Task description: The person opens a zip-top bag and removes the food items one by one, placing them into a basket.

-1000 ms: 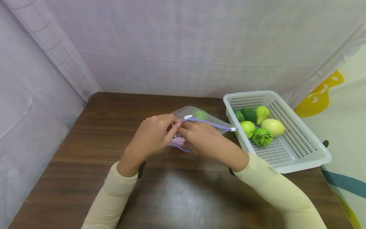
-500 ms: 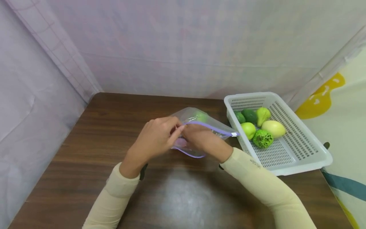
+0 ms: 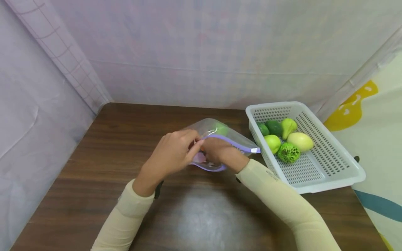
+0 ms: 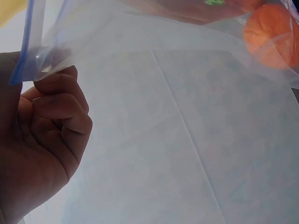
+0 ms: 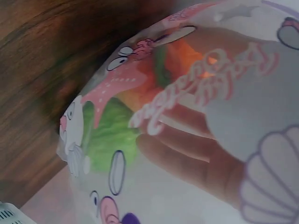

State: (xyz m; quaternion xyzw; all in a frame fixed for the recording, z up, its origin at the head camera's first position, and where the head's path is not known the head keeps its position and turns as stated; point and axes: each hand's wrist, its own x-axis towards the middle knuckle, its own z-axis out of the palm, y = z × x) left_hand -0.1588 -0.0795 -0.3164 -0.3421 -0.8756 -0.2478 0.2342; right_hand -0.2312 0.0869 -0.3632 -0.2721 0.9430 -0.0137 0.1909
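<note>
A clear zip bag (image 3: pixel 204 126) with a purple zip edge and a white slider lies mid-table, its mouth spread. My left hand (image 3: pixel 174 150) pinches the rim at the left of the mouth, between thumb and fingers. My right hand (image 3: pixel 221 150) reaches inside through the mouth. Through the printed film in the right wrist view, its fingers (image 5: pixel 187 161) look extended, beside a ribbed green piece (image 5: pixel 112 137) and orange pieces (image 5: pixel 182 60). A round orange piece (image 4: pixel 268 37) shows in the bag in the left wrist view. The right thumb is hidden.
Right of the bag stands a white perforated basket (image 3: pixel 337 150). It holds green produce, including a pear-shaped piece (image 3: pixel 288 127), a pale yellow oval (image 3: pixel 300 141) and a patterned green ball (image 3: pixel 289 152). The brown wooden table (image 3: pixel 125 139) meets a draped sheet at the back.
My right hand has gone deeper into the bag, moving left and away from the slider end. The bag's mouth has widened and the slider has dipped slightly. My left hand has barely shifted.
</note>
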